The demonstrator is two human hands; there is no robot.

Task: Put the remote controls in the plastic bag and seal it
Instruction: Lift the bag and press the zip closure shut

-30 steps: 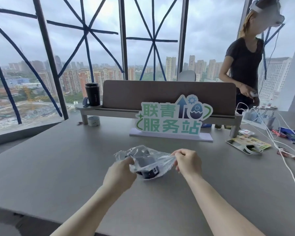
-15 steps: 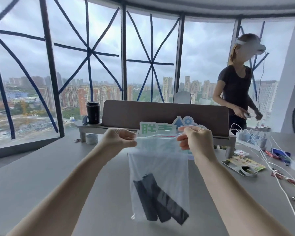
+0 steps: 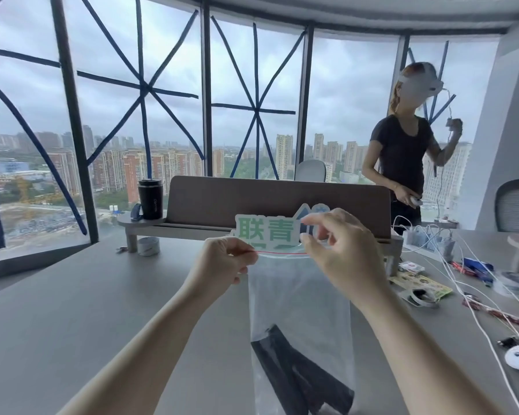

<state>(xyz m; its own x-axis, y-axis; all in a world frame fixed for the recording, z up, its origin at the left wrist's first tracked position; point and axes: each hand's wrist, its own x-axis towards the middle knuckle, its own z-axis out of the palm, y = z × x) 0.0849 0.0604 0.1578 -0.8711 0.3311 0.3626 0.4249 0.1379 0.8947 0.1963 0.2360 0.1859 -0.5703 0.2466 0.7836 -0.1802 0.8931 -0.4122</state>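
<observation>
Between the hands, in the head view, the plastic bag [image 3: 300,298] hangs above the grey worktop [image 3: 72,310], its red-lined zip strip [image 3: 282,253] stretched taut. Left hand [image 3: 222,262] and right hand [image 3: 339,253] each pinch one end of that strip. Below them, dark slim remote controls [image 3: 300,372] lie at the bag's bottom. Sealing looks to be the step in hand; next, fingers likely press along the strip. The film is thin, clear and limp.
</observation>
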